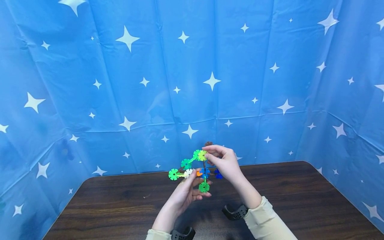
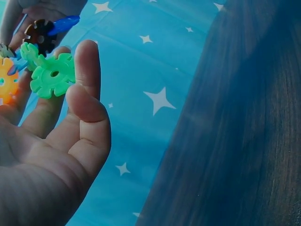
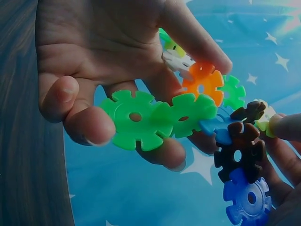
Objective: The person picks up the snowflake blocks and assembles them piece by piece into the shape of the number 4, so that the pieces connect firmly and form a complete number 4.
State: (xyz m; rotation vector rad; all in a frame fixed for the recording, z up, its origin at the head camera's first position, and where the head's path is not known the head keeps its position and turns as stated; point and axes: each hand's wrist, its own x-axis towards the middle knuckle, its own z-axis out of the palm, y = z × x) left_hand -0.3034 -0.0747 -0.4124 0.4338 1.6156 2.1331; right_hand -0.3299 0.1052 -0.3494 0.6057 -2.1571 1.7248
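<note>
Notched plastic building discs, slotted together into a branching chain, are held up above the table. My left hand [image 1: 186, 195] grips the chain from below, its thumb on the orange disc [image 3: 202, 87] near a white disc [image 1: 188, 173]. From the right, my right hand [image 1: 225, 162] pinches a yellow-green disc [image 1: 202, 155] at the top. A blue disc [image 1: 205, 173] joins the middle, with a green disc [image 1: 204, 187] hanging below it by the left fingers. Brown [image 3: 238, 153] and dark blue [image 3: 248, 197] discs branch off towards the right hand. More green discs [image 1: 173, 174] extend leftward.
The dark wood-grain table [image 1: 120, 206] lies below both hands. Behind it hangs a blue curtain [image 1: 192, 100] with white stars, which also runs along both sides. Each wrist wears a black strap [image 1: 235, 212].
</note>
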